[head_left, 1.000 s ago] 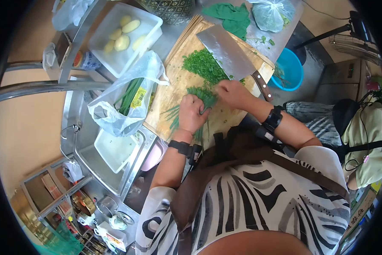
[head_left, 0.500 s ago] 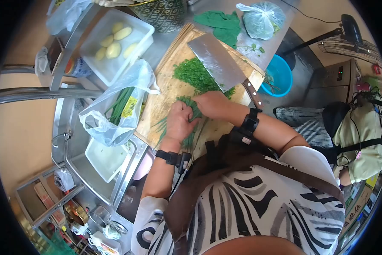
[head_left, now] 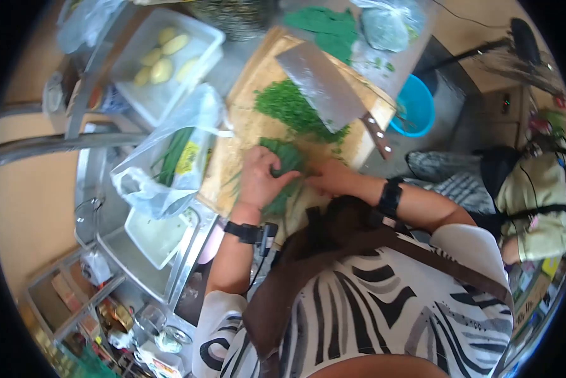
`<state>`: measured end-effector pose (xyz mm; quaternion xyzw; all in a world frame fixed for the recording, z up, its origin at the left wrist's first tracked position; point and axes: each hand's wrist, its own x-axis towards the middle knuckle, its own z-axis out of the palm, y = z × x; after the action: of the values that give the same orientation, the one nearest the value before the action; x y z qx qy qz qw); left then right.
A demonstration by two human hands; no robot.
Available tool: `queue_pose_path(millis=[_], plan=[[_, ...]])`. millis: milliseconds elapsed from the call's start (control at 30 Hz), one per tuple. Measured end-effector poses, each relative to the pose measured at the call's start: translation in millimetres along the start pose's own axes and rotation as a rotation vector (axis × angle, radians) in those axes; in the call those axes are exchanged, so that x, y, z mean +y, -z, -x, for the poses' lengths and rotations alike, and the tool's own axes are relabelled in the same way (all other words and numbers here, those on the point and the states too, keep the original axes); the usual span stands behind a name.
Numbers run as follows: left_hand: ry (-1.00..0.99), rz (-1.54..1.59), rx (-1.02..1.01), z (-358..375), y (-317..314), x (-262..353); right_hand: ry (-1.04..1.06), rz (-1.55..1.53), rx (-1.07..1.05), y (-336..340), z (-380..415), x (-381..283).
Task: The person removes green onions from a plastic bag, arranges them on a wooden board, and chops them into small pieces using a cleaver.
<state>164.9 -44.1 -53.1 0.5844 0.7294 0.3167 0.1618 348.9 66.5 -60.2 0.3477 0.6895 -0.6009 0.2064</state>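
My left hand (head_left: 259, 177) curls over a bunch of green onions (head_left: 287, 156) on the wooden cutting board (head_left: 240, 110), its thumb stretched along the near side. Just right of the bunch, low over the board, is my right hand (head_left: 333, 178); motion smears its fingers. Beyond both hands lies a heap of chopped green onions (head_left: 282, 104). A cleaver (head_left: 321, 85) rests flat partly over that heap, its wooden handle sticking out past the board's right edge. No hand touches the cleaver.
Left of the board, a plastic bag (head_left: 198, 120) holds more long green stalks. Behind it sits a white tub (head_left: 202, 55) with several peeled potatoes. A blue basin (head_left: 423, 104) stands at right, near another person's sleeve (head_left: 541, 233). A sink (head_left: 116, 242) is at lower left.
My right hand has drawn away from the bunch, down and to the right. My left hand stays on the onions, its thumb spread further out. The cleaver lies where it was.
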Motion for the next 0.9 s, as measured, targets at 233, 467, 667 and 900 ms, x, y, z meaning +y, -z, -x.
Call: queue_pose_path(millis=[233, 467, 667, 900], plan=[[0.176, 0.404, 0.150, 3, 0, -20, 0.003, -0.362, 0.127, -15, -12, -4], [0.124, 0.303, 0.145, -5, 15, -36, 0.013, -0.369, 0.060, -18, -11, -4], [0.164, 0.331, 0.216, -12, 10, -49, -0.006, -0.396, 0.109, -6, -9, -9], [0.112, 0.161, 0.243, -15, 11, -56, -0.050, -0.303, 0.131, -7, -16, -18]])
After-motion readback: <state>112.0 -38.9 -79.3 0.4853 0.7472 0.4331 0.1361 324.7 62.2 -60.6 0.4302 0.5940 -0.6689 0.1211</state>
